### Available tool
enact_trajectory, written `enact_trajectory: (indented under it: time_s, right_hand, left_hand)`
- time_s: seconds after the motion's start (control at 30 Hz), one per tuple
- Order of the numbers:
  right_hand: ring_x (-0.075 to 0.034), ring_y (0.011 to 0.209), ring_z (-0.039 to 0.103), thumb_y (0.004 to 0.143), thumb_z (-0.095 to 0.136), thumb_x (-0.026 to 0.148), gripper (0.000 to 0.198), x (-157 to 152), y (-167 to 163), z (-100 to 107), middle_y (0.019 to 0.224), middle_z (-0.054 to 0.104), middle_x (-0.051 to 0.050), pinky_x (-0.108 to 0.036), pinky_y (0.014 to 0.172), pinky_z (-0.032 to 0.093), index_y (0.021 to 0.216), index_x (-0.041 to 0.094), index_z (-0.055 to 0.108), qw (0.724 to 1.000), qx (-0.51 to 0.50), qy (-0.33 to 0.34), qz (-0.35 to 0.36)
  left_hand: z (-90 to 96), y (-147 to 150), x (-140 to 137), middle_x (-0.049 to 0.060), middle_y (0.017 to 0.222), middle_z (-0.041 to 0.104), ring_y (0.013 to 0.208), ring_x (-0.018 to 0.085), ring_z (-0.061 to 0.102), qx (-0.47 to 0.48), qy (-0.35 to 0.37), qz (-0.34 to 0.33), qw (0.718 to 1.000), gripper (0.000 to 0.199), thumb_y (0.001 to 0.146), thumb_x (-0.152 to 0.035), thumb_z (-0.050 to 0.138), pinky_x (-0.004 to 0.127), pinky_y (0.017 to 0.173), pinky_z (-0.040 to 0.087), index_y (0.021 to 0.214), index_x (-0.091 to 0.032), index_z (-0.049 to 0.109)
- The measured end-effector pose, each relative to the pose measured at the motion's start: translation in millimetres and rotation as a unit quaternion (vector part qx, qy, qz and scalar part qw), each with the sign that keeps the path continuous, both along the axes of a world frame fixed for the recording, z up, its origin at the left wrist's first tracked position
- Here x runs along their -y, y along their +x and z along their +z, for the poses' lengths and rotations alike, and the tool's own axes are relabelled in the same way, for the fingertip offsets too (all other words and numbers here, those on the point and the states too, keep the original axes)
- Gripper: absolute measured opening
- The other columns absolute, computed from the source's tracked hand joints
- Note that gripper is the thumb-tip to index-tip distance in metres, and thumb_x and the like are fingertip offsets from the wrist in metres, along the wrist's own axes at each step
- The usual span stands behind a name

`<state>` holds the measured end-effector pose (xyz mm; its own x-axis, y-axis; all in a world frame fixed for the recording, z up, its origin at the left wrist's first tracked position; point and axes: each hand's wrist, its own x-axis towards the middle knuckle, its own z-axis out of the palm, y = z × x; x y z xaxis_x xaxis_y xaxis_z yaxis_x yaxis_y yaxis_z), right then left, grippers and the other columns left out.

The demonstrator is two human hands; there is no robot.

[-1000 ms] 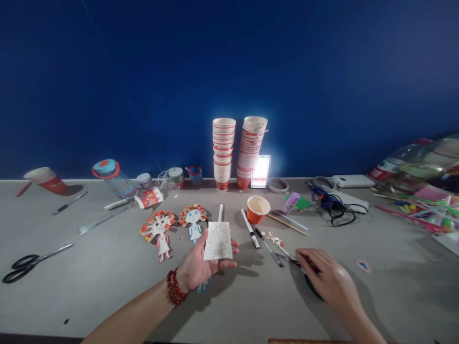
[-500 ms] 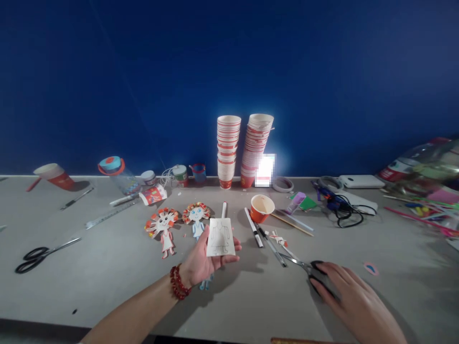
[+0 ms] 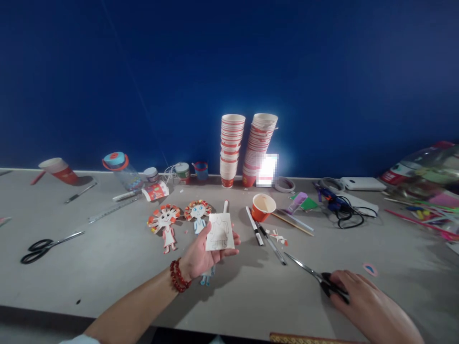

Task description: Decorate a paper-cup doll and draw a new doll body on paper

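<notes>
My left hand (image 3: 205, 255), with red bead bracelets at the wrist, holds a small white piece of paper (image 3: 219, 233) by thumb and fingers. A figure's dress, arms and legs are drawn on it in outline. My right hand (image 3: 366, 298) is closed around the black handles of a pair of scissors (image 3: 315, 275), whose blades point left and lie together. Under and behind my left hand are paper dolls: one in a red-trimmed dress (image 3: 168, 238), one with blue eyes (image 3: 198, 212), and the legs of another partly covered (image 3: 206, 277).
An orange paper cup (image 3: 263, 208) stands mid-table beside a marker (image 3: 254, 227), pens and paper scraps (image 3: 278, 237). Two tall cup stacks (image 3: 230, 153) rise at the back wall. More scissors (image 3: 50, 246) lie left. At right are a glue gun (image 3: 332, 200) and bottles (image 3: 412, 165).
My right hand has moved slightly right and toward me with the scissors, and their blades have closed. The left hand still holds the paper, now slightly higher in view.
</notes>
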<state>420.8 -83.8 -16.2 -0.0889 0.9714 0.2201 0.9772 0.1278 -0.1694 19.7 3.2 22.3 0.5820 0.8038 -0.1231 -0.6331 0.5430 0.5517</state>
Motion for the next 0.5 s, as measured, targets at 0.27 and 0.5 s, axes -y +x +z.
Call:
enact_trajectory:
  time_s: [0.27, 0.5]
  right_hand:
    - [-0.022, 0.052, 0.065, 0.067, 0.065, 0.036, 0.02, -1, 19, 3, 0.066, 0.073, -0.006, -0.029, 0.048, 0.051, 0.081, 0.025, 0.075, 0.959, -0.24, -0.152, -0.006]
    - [-0.022, 0.067, 0.063, 0.071, 0.068, 0.069, 0.051, -9, -70, 41, 0.081, 0.071, -0.012, -0.031, 0.056, 0.05, 0.088, 0.021, 0.067, 0.791, -0.561, -0.242, 0.031]
  left_hand:
    - [3.7, -9, -9, 0.021, 0.123, 0.065, 0.114, 0.029, 0.062, 0.0, 0.006, 0.039, 0.999, 0.061, 0.102, -0.052, 0.033, 0.043, 0.099, 0.048, 0.13, -0.005, 0.059]
    - [-1.5, 0, -4, 0.021, 0.122, 0.065, 0.114, 0.03, 0.062, -0.023, 0.004, 0.027, 0.999, 0.059, 0.101, -0.053, 0.037, 0.044, 0.097, 0.049, 0.127, -0.006, 0.061]
